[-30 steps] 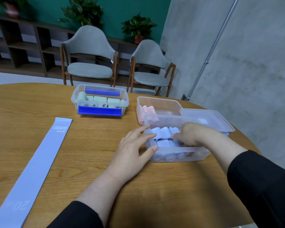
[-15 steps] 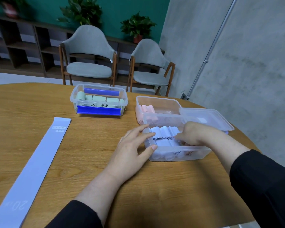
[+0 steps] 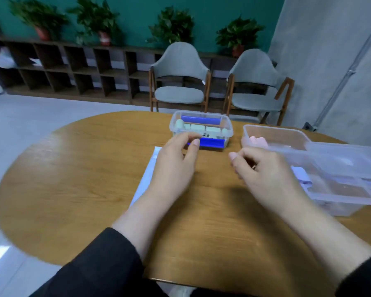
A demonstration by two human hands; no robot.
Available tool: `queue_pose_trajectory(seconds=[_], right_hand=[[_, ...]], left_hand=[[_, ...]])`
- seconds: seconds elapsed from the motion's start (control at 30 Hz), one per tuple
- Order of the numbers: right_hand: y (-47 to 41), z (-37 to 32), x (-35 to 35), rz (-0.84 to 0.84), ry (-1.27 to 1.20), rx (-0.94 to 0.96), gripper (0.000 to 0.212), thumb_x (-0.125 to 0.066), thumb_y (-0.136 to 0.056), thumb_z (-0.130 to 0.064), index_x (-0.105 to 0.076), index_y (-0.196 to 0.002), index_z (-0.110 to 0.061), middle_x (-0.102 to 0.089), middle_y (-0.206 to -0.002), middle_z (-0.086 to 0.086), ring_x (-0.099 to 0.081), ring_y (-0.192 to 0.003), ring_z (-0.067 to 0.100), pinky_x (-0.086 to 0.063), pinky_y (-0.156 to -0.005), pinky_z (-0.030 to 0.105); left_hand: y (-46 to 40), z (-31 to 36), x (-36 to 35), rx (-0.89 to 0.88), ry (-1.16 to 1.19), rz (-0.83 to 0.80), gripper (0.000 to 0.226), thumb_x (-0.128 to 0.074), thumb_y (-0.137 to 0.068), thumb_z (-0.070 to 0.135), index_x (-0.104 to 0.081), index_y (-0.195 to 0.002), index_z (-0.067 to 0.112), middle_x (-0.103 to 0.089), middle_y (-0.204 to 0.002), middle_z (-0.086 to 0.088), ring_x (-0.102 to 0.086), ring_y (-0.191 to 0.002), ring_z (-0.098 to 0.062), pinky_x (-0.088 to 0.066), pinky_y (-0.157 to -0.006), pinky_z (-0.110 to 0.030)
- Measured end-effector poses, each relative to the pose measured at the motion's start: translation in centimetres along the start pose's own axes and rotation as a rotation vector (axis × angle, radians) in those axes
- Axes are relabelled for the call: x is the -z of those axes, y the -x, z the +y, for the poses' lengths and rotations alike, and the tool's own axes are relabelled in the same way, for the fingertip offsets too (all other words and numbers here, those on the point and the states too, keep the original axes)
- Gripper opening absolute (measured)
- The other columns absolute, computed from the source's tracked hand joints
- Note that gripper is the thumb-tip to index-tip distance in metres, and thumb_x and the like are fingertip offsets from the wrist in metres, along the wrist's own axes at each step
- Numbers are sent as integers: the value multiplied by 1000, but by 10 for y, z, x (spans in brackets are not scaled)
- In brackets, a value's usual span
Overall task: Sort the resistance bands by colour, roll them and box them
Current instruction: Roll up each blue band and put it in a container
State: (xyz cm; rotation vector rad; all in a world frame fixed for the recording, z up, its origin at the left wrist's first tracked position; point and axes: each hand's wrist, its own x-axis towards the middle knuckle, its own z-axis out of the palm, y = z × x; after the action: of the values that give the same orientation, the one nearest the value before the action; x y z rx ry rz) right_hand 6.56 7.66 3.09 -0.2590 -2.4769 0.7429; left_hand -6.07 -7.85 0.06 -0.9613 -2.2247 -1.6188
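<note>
A pale lilac band lies flat near the table's middle. At the far edge, a clear box holds rolled green and blue bands. By the right edge, 2 clear boxes hold pink rolls and lilac rolls.

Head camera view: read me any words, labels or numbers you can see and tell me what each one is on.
None can be read.
Dark print on the green rolled bands in the far clear box: too blurred to read.
Flat pale blue band beside the left hand: no print is visible.
</note>
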Motion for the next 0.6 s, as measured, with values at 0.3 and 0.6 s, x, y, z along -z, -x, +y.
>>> queue_pose_trajectory(seconds=[0.3,0.6], right_hand=[[46,-39,-136,-411,45,-5,49,-44,-105,-40,-41,-151,-25,-39,-157,-11,-25,-148,1,-7,-125,30],[47,-29,-138,-308,60,49,41,-47,-104,-38,-51,-144,-26,-48,-150,-13,-36,-143,3,-22,-122,36]], left_hand=[[74,-93,97,88,-614,-285,35,-46,-96,22,-72,-118,13,-71,-121,-6,-66,-108,-30,-52,-92,-38],[79,-85,77,143,-512,-274,39,-61,-97,31,-59,-135,22,-59,-127,6,-56,-117,-19,-42,-103,-37]])
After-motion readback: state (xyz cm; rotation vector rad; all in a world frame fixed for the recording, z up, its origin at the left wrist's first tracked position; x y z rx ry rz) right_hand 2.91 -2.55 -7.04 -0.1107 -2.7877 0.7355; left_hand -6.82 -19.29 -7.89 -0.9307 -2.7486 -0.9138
